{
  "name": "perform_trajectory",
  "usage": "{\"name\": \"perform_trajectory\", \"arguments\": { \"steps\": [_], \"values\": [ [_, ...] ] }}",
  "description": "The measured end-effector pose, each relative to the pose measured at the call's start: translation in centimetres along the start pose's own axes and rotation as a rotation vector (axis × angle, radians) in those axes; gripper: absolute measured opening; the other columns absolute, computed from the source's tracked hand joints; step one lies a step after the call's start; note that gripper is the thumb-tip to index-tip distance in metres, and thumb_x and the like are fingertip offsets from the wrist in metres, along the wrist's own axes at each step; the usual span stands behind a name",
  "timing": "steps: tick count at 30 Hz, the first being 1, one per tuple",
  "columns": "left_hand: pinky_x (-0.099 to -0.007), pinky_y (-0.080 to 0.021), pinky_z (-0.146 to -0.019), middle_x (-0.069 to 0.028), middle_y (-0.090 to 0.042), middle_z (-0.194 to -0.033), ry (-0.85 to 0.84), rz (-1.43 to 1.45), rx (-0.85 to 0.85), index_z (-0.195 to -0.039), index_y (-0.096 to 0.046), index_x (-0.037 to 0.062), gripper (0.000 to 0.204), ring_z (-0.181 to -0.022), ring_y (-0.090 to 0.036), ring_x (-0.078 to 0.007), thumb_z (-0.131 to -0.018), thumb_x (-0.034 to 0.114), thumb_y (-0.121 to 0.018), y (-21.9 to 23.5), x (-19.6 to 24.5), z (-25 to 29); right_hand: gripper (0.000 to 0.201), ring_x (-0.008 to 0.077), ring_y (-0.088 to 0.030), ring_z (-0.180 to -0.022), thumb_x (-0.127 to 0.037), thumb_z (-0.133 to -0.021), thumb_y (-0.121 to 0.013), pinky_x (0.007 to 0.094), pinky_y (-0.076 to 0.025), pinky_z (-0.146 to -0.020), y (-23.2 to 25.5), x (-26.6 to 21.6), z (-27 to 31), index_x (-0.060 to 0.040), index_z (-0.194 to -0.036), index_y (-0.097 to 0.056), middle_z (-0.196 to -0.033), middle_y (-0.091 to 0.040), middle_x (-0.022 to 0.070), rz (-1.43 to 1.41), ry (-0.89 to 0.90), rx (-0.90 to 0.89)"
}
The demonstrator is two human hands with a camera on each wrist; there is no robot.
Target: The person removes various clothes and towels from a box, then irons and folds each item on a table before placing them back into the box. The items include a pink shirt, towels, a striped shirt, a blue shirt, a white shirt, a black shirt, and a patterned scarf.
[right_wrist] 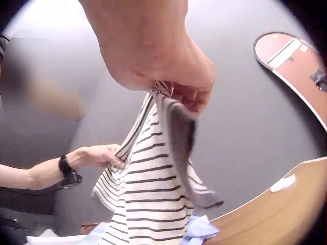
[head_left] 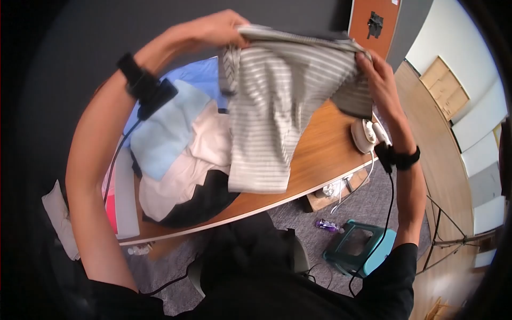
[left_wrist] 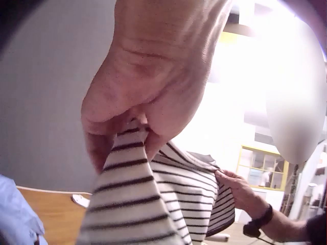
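Note:
A white shirt with dark stripes [head_left: 266, 117] hangs stretched between both hands above the table. My left hand [head_left: 221, 29] pinches its upper left corner, and the left wrist view shows the striped cloth [left_wrist: 127, 189] bunched between thumb and fingers. At the other upper corner, my right hand [head_left: 381, 80] grips the fabric, with a darker sleeve-like part dangling below it. In the right wrist view the shirt [right_wrist: 153, 184] falls in folds from the curled fingers. Its lower edge hangs over the wooden table [head_left: 320, 144].
Left on the table lies a clothes pile: a blue garment [head_left: 197, 74], light blue cloth [head_left: 165, 130], pale pink cloth [head_left: 165, 186] and black cloth [head_left: 213, 197]. A white iron [head_left: 364, 137] with a cord stands at the right edge. On the floor are a teal stool [head_left: 341, 242] and purple bottle [head_left: 326, 225].

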State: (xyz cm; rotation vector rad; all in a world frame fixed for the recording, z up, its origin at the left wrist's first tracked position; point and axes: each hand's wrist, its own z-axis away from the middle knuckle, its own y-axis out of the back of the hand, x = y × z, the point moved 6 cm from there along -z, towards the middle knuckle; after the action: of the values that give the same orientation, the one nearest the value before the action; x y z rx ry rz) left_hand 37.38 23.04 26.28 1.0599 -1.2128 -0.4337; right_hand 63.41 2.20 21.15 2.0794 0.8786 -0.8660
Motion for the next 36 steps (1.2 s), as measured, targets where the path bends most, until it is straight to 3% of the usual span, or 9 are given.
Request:
{"name": "perform_trajectory", "arguments": {
  "steps": [6,8,11,13,17,21,23,28,36],
  "values": [
    [-0.0298,-0.052,-0.081,-0.0013,-0.071,-0.093,-0.365,-0.001,0.366,-0.102,-0.070,-0.0003,0.017,-0.088,-0.065,-0.0118,-0.087,0.008,-0.071,1.8,1.5,-5.7,0.025,0.0095,-0.052,-0.090,-0.021,-0.107,-0.056,0.0265,-0.045,-0.083,6.4,1.2,-2.3,0.0010,-0.117,-0.065,-0.093,-0.061,-0.0003,0.241,0.157,0.232],
    [-0.0323,-0.052,-0.075,-0.0076,-0.067,-0.086,-0.246,-0.085,0.403,-0.099,-0.067,0.0012,0.018,-0.083,-0.064,-0.0131,-0.081,0.002,-0.067,-1.7,2.5,-4.0,0.025,0.0098,-0.052,-0.091,-0.020,-0.106,-0.057,0.0274,-0.045,-0.083,6.9,4.3,-0.1,0.0008,-0.117,-0.065,-0.094,-0.060,-0.0005,0.231,0.085,0.197],
    [-0.0437,-0.051,-0.073,-0.0137,-0.060,-0.089,-0.578,-0.314,0.569,-0.096,-0.058,0.0036,0.022,-0.083,-0.063,-0.0364,-0.076,-0.005,-0.059,-9.2,0.7,-1.2,0.021,0.0209,-0.061,-0.090,-0.010,-0.100,-0.060,0.0358,-0.050,-0.081,3.8,5.1,5.8,0.0029,-0.116,-0.064,-0.099,-0.063,0.0103,0.367,0.071,0.057],
    [-0.0466,-0.052,-0.081,-0.0145,-0.062,-0.098,-0.454,-0.289,0.400,-0.097,-0.059,0.0037,0.021,-0.098,-0.063,-0.0373,-0.080,-0.008,-0.056,-15.1,-1.7,1.5,0.027,0.0380,-0.064,-0.096,0.002,-0.091,-0.059,0.0414,-0.053,-0.084,1.1,5.8,10.7,-0.0010,-0.116,-0.068,-0.099,-0.062,0.0200,0.521,0.138,-0.121],
    [-0.0432,-0.055,-0.085,-0.0147,-0.060,-0.105,-0.507,-0.329,0.276,-0.104,-0.058,0.0013,0.031,-0.100,-0.064,-0.0351,-0.075,-0.011,-0.059,-26.3,-6.3,6.7,0.037,0.0330,-0.065,-0.097,0.000,-0.085,-0.063,0.0439,-0.055,-0.085,-2.3,9.3,18.9,-0.0055,-0.121,-0.070,-0.108,-0.068,0.0130,0.685,0.194,-0.406],
    [-0.0438,-0.054,-0.095,-0.0184,-0.061,-0.124,-0.327,-0.314,0.287,-0.126,-0.060,-0.0001,0.055,-0.117,-0.061,-0.0364,-0.072,-0.010,-0.063,-28.9,-5.0,9.3,0.055,0.0358,-0.058,-0.123,-0.002,-0.083,-0.067,0.0459,-0.049,-0.104,-3.6,11.6,23.6,-0.0033,-0.138,-0.059,-0.134,-0.061,0.0166,0.667,0.121,-0.442],
    [-0.0453,-0.053,-0.098,-0.0194,-0.061,-0.126,-0.235,-0.345,0.418,-0.131,-0.060,-0.0005,0.059,-0.118,-0.060,-0.0370,-0.073,-0.008,-0.064,-28.9,-4.8,9.7,0.066,0.0386,-0.055,-0.126,-0.002,-0.080,-0.070,0.0479,-0.046,-0.107,-3.6,11.2,24.0,-0.0031,-0.144,-0.052,-0.140,-0.055,0.0189,0.703,0.110,-0.270],
    [-0.0459,-0.053,-0.095,-0.0167,-0.062,-0.125,-0.256,-0.460,0.210,-0.125,-0.062,-0.0008,0.052,-0.113,-0.062,-0.0358,-0.073,-0.006,-0.065,-30.2,-7.9,9.1,0.087,0.0424,-0.051,-0.126,-0.008,-0.072,-0.079,0.0497,-0.044,-0.106,-3.0,13.8,24.6,-0.0019,-0.151,-0.041,-0.140,-0.051,0.0221,0.756,-0.132,0.035],
    [-0.0431,-0.053,-0.085,-0.0129,-0.069,-0.105,-0.497,-0.421,0.471,-0.090,-0.069,-0.0012,0.020,-0.101,-0.064,-0.0337,-0.071,-0.006,-0.065,-26.0,-5.1,8.5,0.035,0.0331,-0.062,-0.099,0.013,-0.065,-0.059,0.0424,-0.052,-0.085,-2.1,14.4,22.6,-0.0048,-0.090,-0.075,-0.108,-0.065,0.0106,0.701,-0.008,0.167]
  ]
}}
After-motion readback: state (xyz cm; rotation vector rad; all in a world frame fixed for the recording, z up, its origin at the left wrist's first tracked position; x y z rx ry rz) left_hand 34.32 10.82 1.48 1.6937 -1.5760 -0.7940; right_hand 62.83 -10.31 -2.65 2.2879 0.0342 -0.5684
